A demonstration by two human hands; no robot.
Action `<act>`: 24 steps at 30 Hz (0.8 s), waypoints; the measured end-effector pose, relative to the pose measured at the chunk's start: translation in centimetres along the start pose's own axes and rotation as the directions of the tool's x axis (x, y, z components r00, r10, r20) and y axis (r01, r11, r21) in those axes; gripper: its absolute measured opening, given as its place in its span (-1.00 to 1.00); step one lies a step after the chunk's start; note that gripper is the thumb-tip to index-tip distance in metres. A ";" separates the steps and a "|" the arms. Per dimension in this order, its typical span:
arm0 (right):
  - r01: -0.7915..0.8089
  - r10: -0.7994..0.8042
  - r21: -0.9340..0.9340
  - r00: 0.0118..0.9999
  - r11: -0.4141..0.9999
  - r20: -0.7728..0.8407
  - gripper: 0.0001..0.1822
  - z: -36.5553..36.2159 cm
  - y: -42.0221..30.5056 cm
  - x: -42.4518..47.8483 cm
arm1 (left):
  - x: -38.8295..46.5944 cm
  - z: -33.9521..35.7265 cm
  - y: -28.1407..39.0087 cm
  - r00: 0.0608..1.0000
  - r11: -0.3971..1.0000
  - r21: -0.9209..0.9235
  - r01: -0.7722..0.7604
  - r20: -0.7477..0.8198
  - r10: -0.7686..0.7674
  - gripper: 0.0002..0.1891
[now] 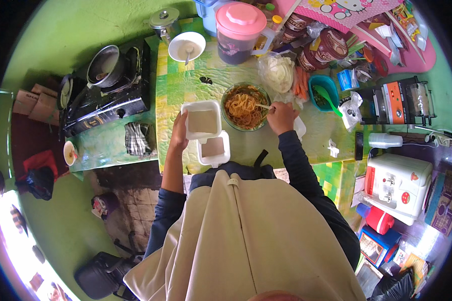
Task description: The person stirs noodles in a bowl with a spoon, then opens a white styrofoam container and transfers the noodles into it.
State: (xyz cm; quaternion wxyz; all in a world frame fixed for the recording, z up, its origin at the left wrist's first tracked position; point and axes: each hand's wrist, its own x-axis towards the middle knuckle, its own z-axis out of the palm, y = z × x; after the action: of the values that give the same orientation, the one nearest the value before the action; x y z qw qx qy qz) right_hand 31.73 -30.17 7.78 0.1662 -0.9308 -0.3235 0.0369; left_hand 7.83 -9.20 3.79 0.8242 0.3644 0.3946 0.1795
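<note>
My left hand grips the left edge of a white foam food container with a brown sheet in its bottom. Just below it, partly overlapped, sits another white foam container piece, also with a brown sheet; whether the two are joined I cannot tell. My right hand closes around the pale handle of a utensil, whose far end is in the noodles. A glass bowl holds these reddish-brown noodles, right of the container. Partly hidden by my right wrist is a further white foam piece.
Behind the bowl are bagged cabbage, carrots and a pink-lidded pitcher. A teal tub with a green spoon stands right. A white bowl stands back left. Leftward, a gas stove carries a pot.
</note>
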 end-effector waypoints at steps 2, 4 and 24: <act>0.132 -0.152 -0.143 0.978 0.981 -0.140 -0.96 -0.9 -0.4 0.5 | 0.6 -0.4 -0.6 0.999 1.000 0.006 -0.010 -0.035 0.011 -0.56; 0.270 -0.331 -0.245 0.906 0.931 -0.262 -0.91 -0.8 0.0 1.6 | 0.8 -0.5 -0.7 0.998 0.997 0.035 0.066 0.015 -0.066 -0.55; -0.005 0.001 0.027 0.988 1.000 0.154 -0.85 5.3 2.0 0.3 | 2.1 6.3 -3.0 0.955 0.928 -0.274 0.251 0.225 -0.192 -0.55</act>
State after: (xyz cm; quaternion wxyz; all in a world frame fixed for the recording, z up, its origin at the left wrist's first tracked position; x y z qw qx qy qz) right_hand 32.20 -29.92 2.11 0.1532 -0.9233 -0.3333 0.1135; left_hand 14.08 -12.89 3.12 0.9193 0.2040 0.3194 0.1061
